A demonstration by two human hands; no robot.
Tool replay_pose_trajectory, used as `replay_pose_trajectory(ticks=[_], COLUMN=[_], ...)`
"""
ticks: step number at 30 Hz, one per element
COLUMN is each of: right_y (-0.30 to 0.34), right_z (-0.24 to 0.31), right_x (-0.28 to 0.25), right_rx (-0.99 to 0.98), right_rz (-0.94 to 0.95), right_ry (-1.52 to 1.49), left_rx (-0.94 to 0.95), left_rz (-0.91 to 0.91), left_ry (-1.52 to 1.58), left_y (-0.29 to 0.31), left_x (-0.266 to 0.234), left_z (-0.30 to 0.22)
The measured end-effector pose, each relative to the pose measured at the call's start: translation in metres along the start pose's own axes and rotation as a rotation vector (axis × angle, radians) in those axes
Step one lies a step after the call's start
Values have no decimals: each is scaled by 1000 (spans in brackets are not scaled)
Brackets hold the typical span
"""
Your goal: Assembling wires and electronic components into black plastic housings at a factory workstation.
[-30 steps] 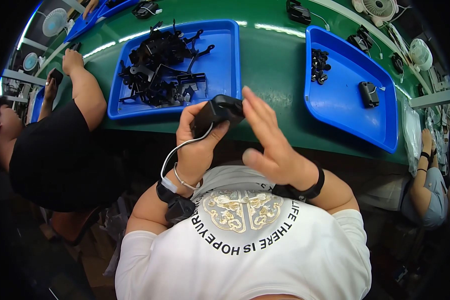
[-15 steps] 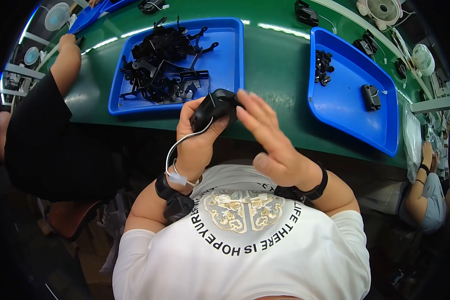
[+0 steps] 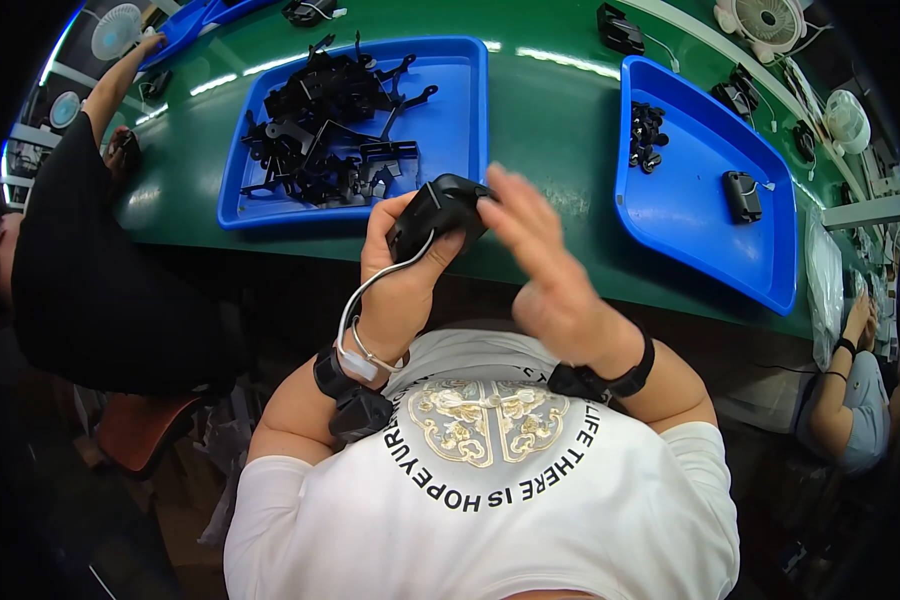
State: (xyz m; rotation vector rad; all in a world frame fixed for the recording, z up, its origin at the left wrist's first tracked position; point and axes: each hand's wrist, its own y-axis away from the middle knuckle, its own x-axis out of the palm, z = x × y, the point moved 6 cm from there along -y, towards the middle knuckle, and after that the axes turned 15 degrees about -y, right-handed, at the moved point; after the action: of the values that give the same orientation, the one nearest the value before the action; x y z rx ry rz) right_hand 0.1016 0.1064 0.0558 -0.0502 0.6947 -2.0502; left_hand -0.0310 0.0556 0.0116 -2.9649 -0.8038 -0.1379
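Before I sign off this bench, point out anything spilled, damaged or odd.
Nothing stands out. Black parts lie jumbled, but within their blue tray; the black device in the left hand shows no visible damage.

Blue trays (image 3: 710, 235) on green table (image 3: 552, 150)

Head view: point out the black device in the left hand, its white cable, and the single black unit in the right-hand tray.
Black device (image 3: 440, 212): head view, middle of its casing.
White cable (image 3: 360, 290): head view, on its curve.
Black unit (image 3: 742, 198): head view, on its body.
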Motion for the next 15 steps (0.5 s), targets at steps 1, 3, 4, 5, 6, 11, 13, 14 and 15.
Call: replay_pose_trajectory(ticks=[1, 3, 4, 5, 6, 11, 13, 14, 15], right_y=[3, 5, 4, 4, 3, 6, 5, 5, 3], right_z=[-10, -23, -21, -17, -11, -17, -11, -7, -4], right_x=[-6, -14, -14, -13, -13, -9, -5, -3, -2], right_rx=[19, 56, 55, 60, 65, 120, 76, 37, -4], right_rz=[-3, -9, -8, -1, 5, -33, -51, -68, -85], right_ry=[58, 171, 170, 102, 35, 126, 63, 0, -64], left_rx=[11, 32, 32, 27, 22, 74, 55, 33, 11], left_rz=[0, -2, -3, 6, 16, 7, 15, 25, 34], left_ry=[-35, -105, -106, -92, -78, -225, -196, -166, -137], left_y=[0, 0, 0, 0, -1, -3, -3, -3, -3], left_x=[0, -1, -1, -1, -1, 3, 3, 2, 1], left_z=[1, 2, 1, 1, 0, -5, -5, -4, -4])
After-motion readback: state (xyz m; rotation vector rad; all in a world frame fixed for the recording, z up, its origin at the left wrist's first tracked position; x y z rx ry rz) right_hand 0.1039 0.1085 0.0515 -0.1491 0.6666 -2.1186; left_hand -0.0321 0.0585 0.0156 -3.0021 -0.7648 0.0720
